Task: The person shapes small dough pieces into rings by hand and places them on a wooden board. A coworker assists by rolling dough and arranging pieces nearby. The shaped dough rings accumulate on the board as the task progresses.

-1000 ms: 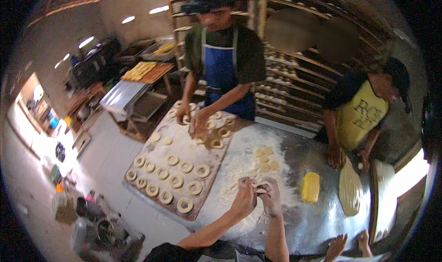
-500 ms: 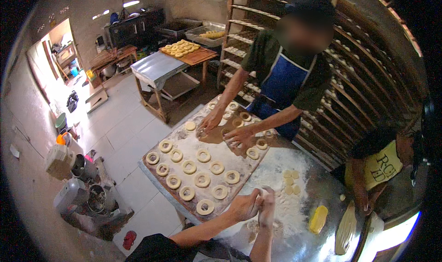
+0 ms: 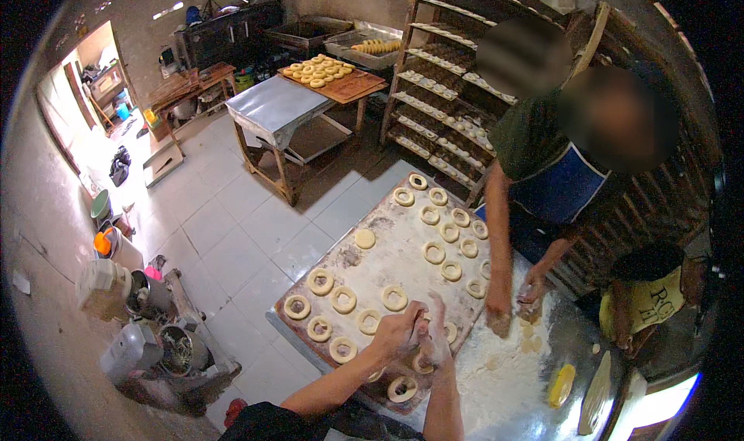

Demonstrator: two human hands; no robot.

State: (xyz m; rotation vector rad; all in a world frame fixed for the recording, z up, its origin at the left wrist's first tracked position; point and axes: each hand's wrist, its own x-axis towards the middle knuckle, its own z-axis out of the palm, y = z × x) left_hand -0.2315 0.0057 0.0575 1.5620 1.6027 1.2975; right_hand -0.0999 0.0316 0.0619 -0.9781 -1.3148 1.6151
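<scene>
Left hand (image 3: 397, 331) and right hand (image 3: 436, 342) meet — anything held, I can't tell. Dough ring (image 3: 385, 298) near, toward eleven o'clock.

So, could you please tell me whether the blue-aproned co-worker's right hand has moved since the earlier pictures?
Yes: against the board, the co-worker's right hand has moved rightward, from above it to the floured table.

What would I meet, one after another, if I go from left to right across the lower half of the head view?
Grey mixer → leftmost dough ring → dough disc without hole → left hand → right hand → yellow block → long pale dough piece.
</scene>
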